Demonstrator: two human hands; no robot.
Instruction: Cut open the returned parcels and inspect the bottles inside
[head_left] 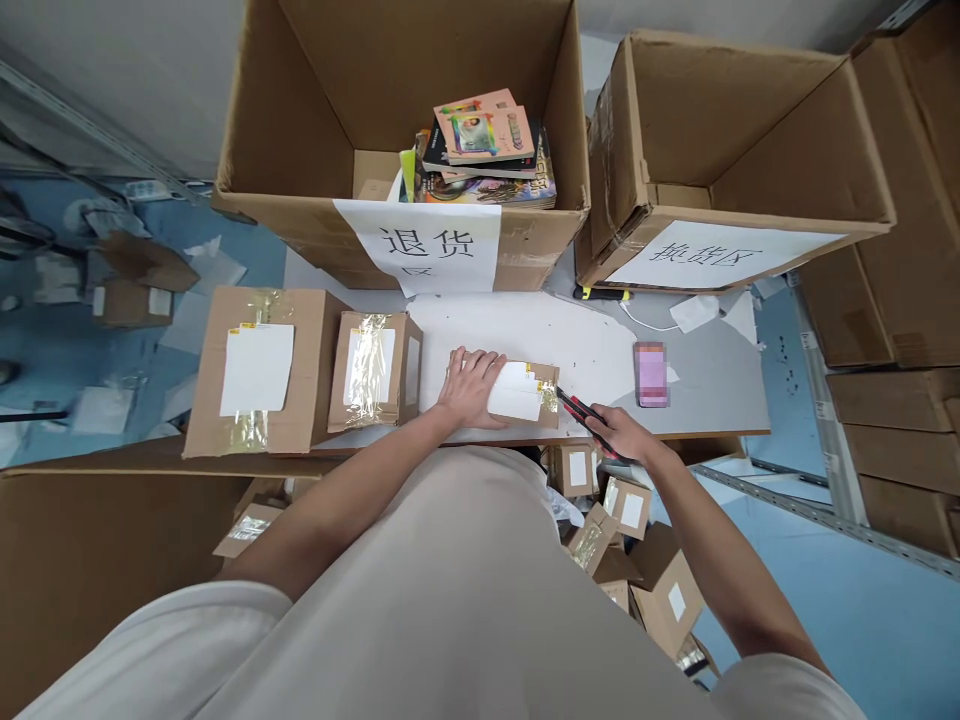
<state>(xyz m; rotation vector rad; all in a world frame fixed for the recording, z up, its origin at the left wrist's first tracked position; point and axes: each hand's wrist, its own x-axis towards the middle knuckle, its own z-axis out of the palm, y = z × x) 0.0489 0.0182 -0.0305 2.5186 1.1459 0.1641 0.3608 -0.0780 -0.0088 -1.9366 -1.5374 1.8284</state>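
A small cardboard box with a white label and shiny tape lies near the front edge of the table. My left hand rests flat across its left part, fingers spread. In my right hand is a black-and-red cutting tool that looks like scissors. Its tip touches or nearly touches the taped right end of the box. My fingers are wrapped round its handle, partly hiding it. To the left stand a medium taped box and a larger taped box, both with white labels.
Behind are two big open cartons with paper signs: the left carton holds books; the right carton stands beside it. A blurred pink phone-like object and a yellow-black cutter lie on the table. Boxes are heaped below.
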